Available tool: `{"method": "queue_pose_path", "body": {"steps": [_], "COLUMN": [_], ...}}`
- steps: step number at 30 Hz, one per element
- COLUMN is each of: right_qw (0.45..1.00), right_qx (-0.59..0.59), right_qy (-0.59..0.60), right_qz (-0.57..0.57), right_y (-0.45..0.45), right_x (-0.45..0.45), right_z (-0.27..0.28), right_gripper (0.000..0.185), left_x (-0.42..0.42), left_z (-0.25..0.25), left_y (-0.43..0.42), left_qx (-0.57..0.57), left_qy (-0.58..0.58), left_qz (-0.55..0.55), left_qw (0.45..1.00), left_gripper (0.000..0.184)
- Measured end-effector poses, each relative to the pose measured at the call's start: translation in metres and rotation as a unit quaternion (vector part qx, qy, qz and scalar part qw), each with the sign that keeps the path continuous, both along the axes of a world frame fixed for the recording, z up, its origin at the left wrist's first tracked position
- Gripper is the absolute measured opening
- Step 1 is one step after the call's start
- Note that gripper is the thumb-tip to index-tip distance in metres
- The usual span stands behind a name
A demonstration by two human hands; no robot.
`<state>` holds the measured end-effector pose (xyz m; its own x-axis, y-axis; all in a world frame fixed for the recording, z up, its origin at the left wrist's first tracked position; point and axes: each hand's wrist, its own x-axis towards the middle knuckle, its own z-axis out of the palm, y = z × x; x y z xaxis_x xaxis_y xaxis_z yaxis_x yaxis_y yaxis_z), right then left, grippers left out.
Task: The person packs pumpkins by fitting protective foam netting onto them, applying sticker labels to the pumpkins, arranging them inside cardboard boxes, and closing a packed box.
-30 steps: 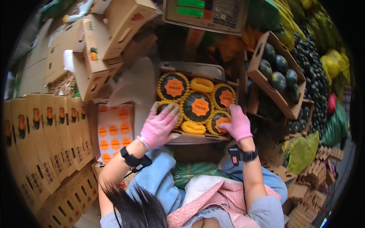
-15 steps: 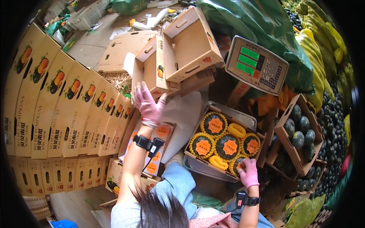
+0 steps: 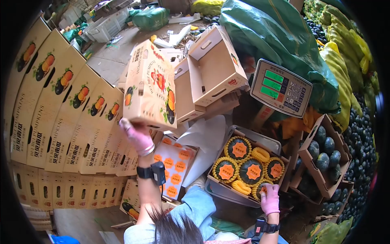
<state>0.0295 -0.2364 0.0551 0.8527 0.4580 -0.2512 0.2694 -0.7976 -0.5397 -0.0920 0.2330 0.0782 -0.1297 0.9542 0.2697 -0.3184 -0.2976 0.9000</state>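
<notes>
A printed cardboard box lid (image 3: 152, 87) is tilted up at the centre left, and my left hand (image 3: 138, 136), in a pink glove, grips its lower edge. Low at the centre right, a cardboard box (image 3: 211, 177) holds dark green pumpkins (image 3: 250, 171) with orange star labels, in yellow foam nets. My right hand (image 3: 270, 200), also gloved in pink, rests at the box's lower right corner, its fingers curled by the labelled pumpkin there. Whether those fingers grip the pumpkin or the box edge is hidden. Orange stickers (image 3: 174, 166) lie on a sheet between my arms.
Printed boxes (image 3: 61, 101) stand in rows at the left. Open empty boxes (image 3: 217, 67) are stacked behind the lid. A scale display (image 3: 281, 87) is lit green. A tilted box of loose pumpkins (image 3: 325, 152) stands at the right, near yellow net sacks (image 3: 343, 81).
My left hand has left the pumpkin box, reached left and taken hold of the printed lid, now raised. My right hand has stayed at the box's lower right corner. The view has swung left.
</notes>
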Motion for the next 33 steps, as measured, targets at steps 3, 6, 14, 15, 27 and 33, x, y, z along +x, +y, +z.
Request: {"method": "queue_pose_path", "body": {"steps": [3, 6, 14, 15, 27, 33], "right_qw": [1.000, 0.997, 0.761, 0.716, 0.767, 0.772], "right_qx": [0.020, 0.033, 0.620, 0.677, 0.519, 0.553], "right_qy": [-0.009, -0.052, 0.052, 0.065, 0.229, 0.134], "right_qz": [0.005, 0.040, -0.184, -0.155, -0.299, -0.285], "right_y": [-0.005, -0.013, 0.006, 0.008, -0.040, -0.029], "right_x": [0.001, 0.004, -0.001, -0.003, -0.101, -0.038], "right_z": [-0.007, -0.010, 0.047, 0.061, 0.032, 0.017], "right_gripper": [0.033, 0.034, 0.085, 0.093, 0.080, 0.060], "left_x": [-0.028, -0.047, 0.003, 0.022, 0.083, 0.145], "left_z": [0.016, 0.017, -0.034, -0.043, -0.038, -0.066], "left_y": [-0.007, -0.017, -0.036, -0.048, -0.115, -0.096], "left_qx": [-0.026, -0.051, -0.094, -0.079, -0.028, 0.006], "left_qy": [-0.184, -0.245, -0.036, 0.047, 0.310, 0.368], "left_qz": [-0.116, -0.178, -0.542, -0.559, -0.732, -0.676], "left_qw": [0.976, 0.952, 0.834, 0.824, 0.607, 0.638], "left_gripper": [0.057, 0.056, 0.028, 0.026, 0.077, 0.068]}}
